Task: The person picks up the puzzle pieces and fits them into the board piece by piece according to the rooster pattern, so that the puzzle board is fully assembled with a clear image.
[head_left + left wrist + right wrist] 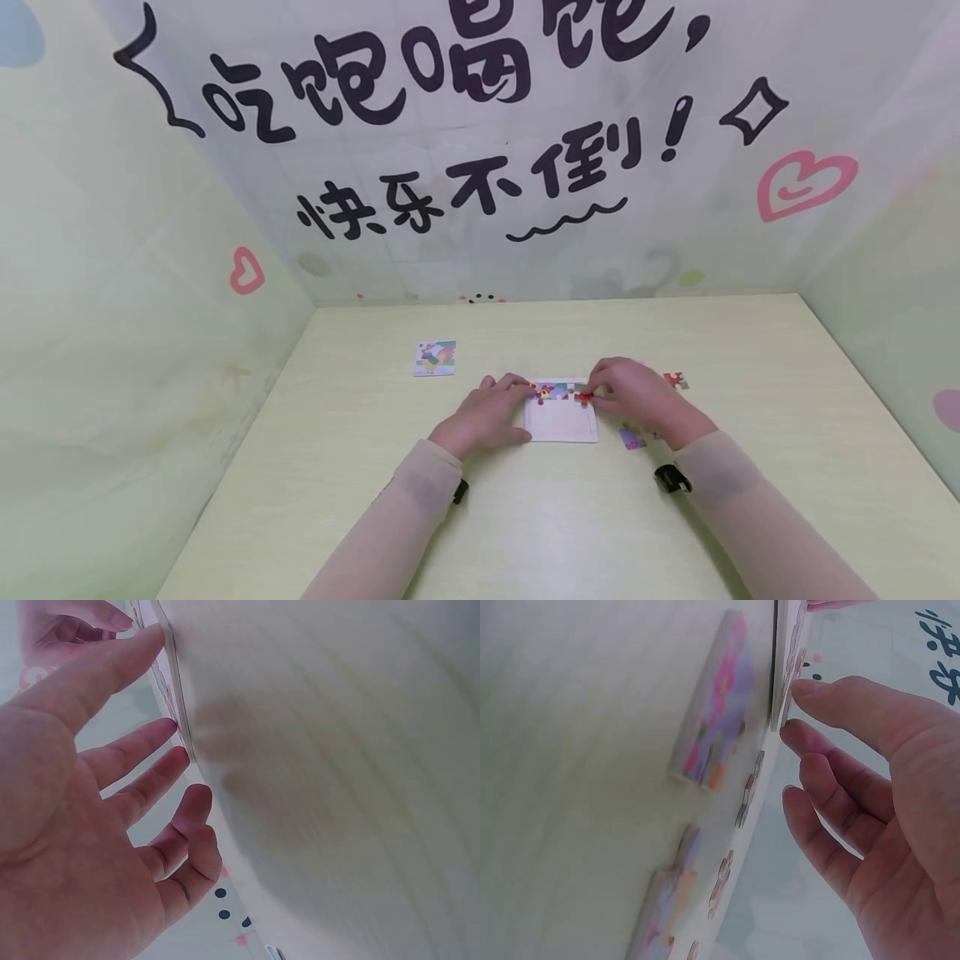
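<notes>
Puzzle tray (561, 422) touched by spread left hand (491, 414), red piece (582, 400) at right hand (632, 392), cannot tell if pinching, purple piece (632, 437) near same hand

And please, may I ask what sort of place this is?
Probably a small booth set up for tabletop activities: printed walls stand on three sides, large Chinese lettering covers the back one, and a jigsaw board lies on the pale table.
</notes>
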{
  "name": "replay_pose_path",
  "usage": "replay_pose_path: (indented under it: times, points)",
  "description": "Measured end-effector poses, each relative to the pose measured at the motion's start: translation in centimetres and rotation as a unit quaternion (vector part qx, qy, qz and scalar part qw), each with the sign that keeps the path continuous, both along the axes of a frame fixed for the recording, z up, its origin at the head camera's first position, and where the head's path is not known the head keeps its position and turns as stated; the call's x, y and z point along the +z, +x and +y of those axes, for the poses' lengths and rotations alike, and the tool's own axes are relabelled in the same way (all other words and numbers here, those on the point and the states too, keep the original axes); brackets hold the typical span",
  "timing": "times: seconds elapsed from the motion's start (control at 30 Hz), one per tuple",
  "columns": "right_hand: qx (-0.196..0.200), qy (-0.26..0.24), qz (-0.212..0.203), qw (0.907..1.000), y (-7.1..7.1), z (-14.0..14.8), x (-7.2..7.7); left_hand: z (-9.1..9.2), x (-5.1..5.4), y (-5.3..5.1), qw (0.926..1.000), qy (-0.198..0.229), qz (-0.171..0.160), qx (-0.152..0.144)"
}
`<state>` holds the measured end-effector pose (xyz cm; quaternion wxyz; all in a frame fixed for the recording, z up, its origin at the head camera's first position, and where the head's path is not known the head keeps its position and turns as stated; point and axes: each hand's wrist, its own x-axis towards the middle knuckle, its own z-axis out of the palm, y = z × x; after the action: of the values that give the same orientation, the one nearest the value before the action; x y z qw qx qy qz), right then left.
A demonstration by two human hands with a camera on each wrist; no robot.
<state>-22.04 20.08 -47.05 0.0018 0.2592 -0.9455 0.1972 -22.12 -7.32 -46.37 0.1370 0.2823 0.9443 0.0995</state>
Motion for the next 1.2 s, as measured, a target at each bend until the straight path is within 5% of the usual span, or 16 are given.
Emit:
replay_pose_path:
  times: [1.2]
  points:
    - [0.010, 0.043, 0.015, 0.9989, -0.6, -1.2, 0.0, 0.0, -0.1, 0.0, 1.0000, -0.002, -0.004, 0.006]
